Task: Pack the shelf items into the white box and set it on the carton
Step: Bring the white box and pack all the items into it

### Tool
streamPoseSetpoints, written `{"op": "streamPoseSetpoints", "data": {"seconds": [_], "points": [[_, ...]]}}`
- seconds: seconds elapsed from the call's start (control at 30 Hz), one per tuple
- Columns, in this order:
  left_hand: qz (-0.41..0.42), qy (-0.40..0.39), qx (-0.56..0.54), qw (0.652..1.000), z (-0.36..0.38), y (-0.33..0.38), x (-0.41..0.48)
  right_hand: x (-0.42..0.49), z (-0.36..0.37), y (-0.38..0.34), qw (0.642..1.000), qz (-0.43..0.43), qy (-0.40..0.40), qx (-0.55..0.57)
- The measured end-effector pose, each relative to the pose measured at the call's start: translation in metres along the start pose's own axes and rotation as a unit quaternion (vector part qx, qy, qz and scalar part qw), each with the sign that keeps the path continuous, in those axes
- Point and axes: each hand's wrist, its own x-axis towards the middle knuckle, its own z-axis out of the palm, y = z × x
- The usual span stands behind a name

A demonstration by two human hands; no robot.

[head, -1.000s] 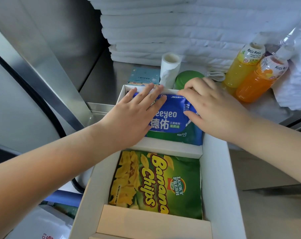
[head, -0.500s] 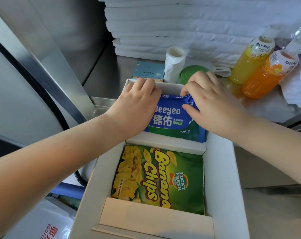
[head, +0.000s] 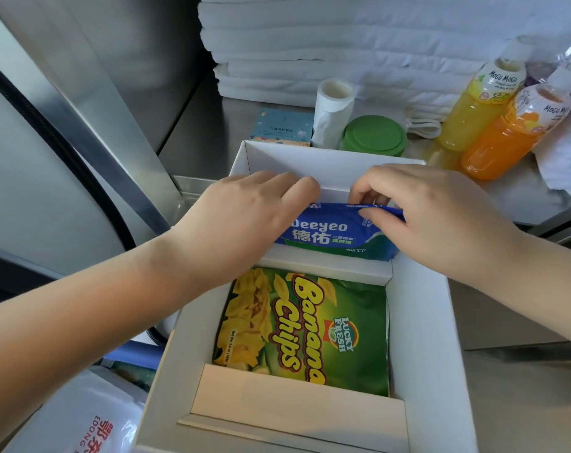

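The white box (head: 421, 322) stands open below me, its far end against the steel shelf (head: 205, 135). A green Banana Chips bag (head: 307, 328) lies flat in its near compartment. In the far compartment a blue Deeyeo wipes pack (head: 330, 233) sits tilted, its top edge raised. My left hand (head: 254, 217) covers the pack's left end, fingers bent over its far edge. My right hand (head: 424, 220) pinches the top right edge, thumb on the front and fingers behind. On the shelf stand a yellow juice bottle (head: 474, 116) and an orange juice bottle (head: 513, 135).
Behind the box on the shelf are a small blue carton (head: 284, 127), a white tissue roll (head: 333, 112) and a green lidded container (head: 374, 135). Folded white towels (head: 343, 44) are stacked at the back. A white plastic bag (head: 81, 420) lies at lower left.
Both hands have pushed the wipes pack down from the box's far rim into the far compartment. The far wall now shows above the pack.
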Motion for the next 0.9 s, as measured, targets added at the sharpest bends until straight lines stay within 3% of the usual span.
{"op": "streamPoseSetpoints", "data": {"seconds": [0.2, 0.37, 0.53, 0.73, 0.9], "points": [[0.028, 0.048, -0.030, 0.998, -0.016, 0.004, -0.012, -0.009, -0.018, -0.011, 0.993, 0.040, -0.035, 0.105], [0.019, -0.019, -0.108, 0.994, -0.014, 0.006, -0.015, -0.005, -0.023, -0.010, 0.970, 0.075, -0.139, 0.183], [0.015, -0.156, -0.117, 0.981, 0.011, 0.009, -0.011, -0.009, 0.000, -0.011, 0.963, 0.059, -0.250, 0.080], [-0.005, -0.147, -0.151, 0.978, 0.014, 0.007, -0.002, 0.002, -0.010, -0.003, 0.951, 0.049, -0.302, 0.045], [-0.003, -0.234, -0.130, 0.963, 0.031, 0.013, -0.003, 0.006, 0.009, -0.007, 0.921, 0.022, -0.389, 0.016]]}}
